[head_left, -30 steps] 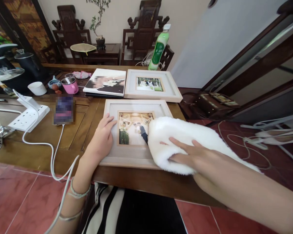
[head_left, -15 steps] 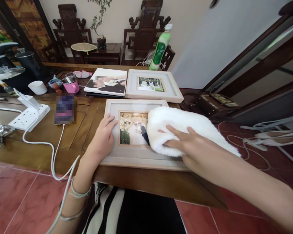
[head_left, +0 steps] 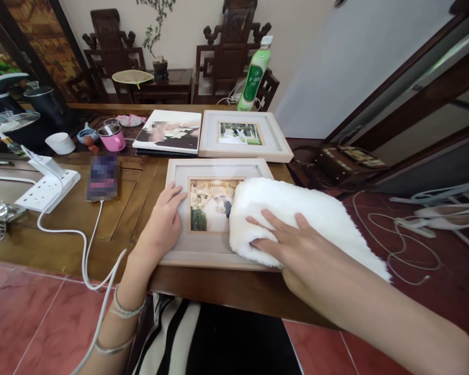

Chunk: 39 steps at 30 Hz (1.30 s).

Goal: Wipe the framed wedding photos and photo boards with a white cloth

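A pale wooden picture frame (head_left: 175, 259) lies flat at the near edge of the table, with a wedding photo (head_left: 211, 205) in its middle. My left hand (head_left: 164, 221) grips the frame's left side, fingers bent over the rim. Over the right half of the frame spreads a fluffy white cloth (head_left: 316, 203), which hides part of the photo and the frame's lower right corner. My right hand (head_left: 293, 237) presses on this cloth and holds it, some fingertips tucked into a fold.
Behind lie another framed photo (head_left: 273, 135) and a white photo panel (head_left: 144, 138). A green bottle (head_left: 254, 78) stands at the back. To the left are a phone (head_left: 102, 177), a power strip (head_left: 49, 190) with white cables, a pink mug (head_left: 112, 138) and a white cup (head_left: 60, 143).
My right hand and the white cloth have shifted slightly toward me and to the left over the frame. My left hand stays on the frame's left side.
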Tool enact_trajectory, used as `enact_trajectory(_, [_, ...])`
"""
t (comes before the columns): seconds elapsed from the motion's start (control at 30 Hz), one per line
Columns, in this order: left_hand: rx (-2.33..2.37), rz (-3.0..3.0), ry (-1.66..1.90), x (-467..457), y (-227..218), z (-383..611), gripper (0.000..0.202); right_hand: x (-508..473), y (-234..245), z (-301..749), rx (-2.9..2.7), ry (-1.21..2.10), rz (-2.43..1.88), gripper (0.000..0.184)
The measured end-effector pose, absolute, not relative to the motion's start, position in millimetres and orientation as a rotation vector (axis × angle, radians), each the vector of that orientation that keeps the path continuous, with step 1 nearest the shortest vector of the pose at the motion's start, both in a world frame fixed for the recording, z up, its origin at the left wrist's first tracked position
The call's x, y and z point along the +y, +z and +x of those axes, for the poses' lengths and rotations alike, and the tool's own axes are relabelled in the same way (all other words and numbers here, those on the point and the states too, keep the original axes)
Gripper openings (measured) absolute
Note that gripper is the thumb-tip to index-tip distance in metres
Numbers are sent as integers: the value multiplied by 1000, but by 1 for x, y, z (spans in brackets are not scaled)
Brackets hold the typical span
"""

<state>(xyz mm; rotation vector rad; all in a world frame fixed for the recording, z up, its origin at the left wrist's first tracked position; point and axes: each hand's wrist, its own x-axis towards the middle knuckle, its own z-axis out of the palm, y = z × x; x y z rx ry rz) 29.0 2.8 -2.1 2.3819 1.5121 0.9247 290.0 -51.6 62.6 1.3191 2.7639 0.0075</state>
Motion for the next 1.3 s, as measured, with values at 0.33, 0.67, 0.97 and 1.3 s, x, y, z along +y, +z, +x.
enact_trajectory(0.33, [1506,2341,943,2,-1,29,47,-50,60,308,2809,-72,1305,60])
enact_trajectory(0.67, [1507,2321,952,0,1,30,45,-50,57,317,2818,-111,1372,56])
enact_trajectory(0.97, [1516,2338,952,0,0,30,45,-51,54,316,2850,-74,1377,56])
enact_trajectory(1.3, [1503,2316,977,-1,-1,31,45,-32,47,307,2904,13,1407,58])
